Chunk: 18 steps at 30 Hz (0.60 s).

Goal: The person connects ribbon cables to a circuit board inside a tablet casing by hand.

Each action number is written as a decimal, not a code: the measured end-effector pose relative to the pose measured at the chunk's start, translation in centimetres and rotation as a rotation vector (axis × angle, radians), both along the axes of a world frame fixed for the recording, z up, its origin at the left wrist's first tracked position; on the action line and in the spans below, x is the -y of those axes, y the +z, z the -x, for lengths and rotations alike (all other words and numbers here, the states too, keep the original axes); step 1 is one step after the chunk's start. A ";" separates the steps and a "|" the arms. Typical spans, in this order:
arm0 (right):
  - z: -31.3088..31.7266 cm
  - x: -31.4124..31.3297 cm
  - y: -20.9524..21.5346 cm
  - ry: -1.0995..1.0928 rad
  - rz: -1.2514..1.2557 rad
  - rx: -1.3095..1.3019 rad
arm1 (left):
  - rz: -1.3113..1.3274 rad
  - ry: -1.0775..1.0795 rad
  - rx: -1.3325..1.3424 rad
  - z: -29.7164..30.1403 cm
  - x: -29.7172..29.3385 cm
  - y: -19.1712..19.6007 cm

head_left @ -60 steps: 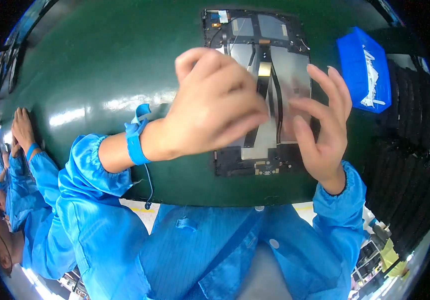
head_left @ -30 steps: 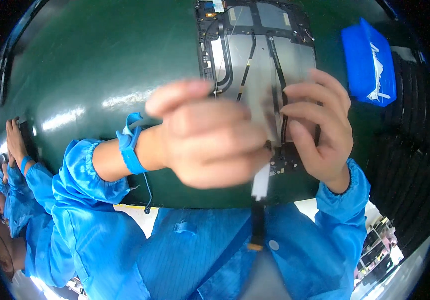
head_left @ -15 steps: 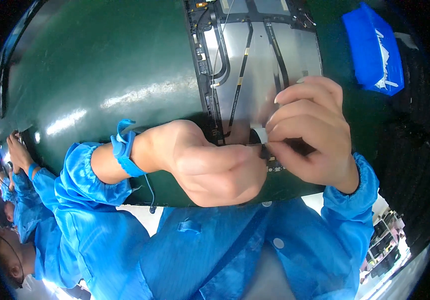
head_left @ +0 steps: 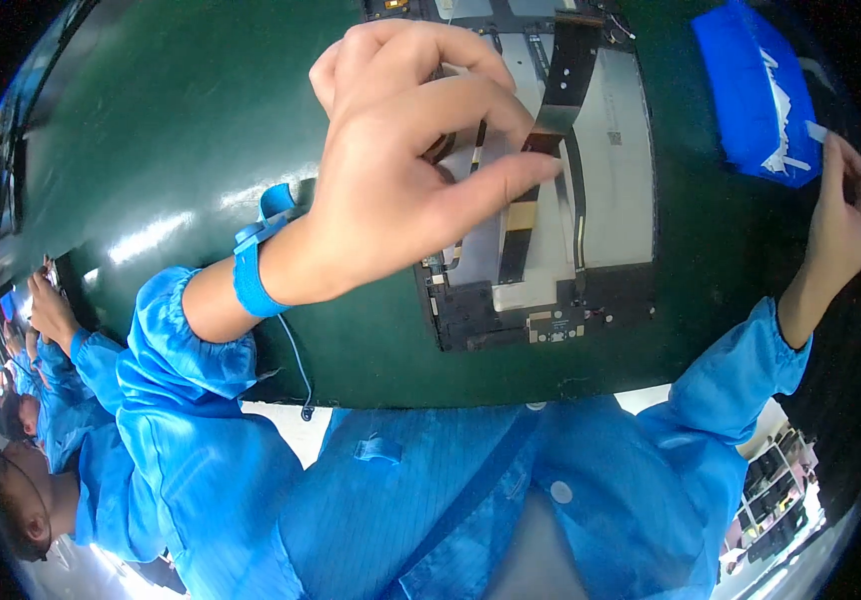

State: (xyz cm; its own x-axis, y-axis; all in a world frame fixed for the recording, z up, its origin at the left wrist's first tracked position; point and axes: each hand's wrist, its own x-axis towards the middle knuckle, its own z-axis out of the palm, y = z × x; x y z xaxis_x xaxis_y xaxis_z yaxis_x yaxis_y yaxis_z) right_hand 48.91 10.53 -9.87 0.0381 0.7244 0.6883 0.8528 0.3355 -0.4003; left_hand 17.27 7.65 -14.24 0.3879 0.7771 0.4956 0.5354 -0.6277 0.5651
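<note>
My left hand [head_left: 391,170] is raised over an opened tablet-like device [head_left: 616,190] with a silver inner panel and black frame. Its thumb and forefinger pinch a long black flex cable [head_left: 573,65], which slants from the far end of the device toward its near part. Out to the right, my right hand [head_left: 836,225] is closed in a pinch on a small white piece [head_left: 817,131], beside a blue bin [head_left: 741,95]. A small connector board [head_left: 557,328] shows at the device's near edge. The left hand hides part of the device's left side.
The device lies on a green work surface [head_left: 191,130]. White scraps [head_left: 779,120] lie in the blue bin. A blue wrist strap [head_left: 256,275] with a cord [head_left: 298,365] is on my left wrist. Another person [head_left: 36,490] in blue sits at the left.
Both hands were together at the device's near edge. My left hand has risen away from me with the flex cable; my right hand has swung far right to the bin with a white piece.
</note>
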 end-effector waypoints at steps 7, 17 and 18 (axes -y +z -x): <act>2.1 1.4 0.6 0.433 -0.020 0.208 | -0.399 -0.049 0.166 -0.5 -4.0 -4.3; 8.3 5.8 -0.3 1.117 0.457 0.413 | -0.495 0.007 0.040 0.2 -2.2 -2.8; 8.4 5.9 -0.4 1.124 0.544 0.426 | -0.299 0.052 0.033 0.0 -0.8 -1.8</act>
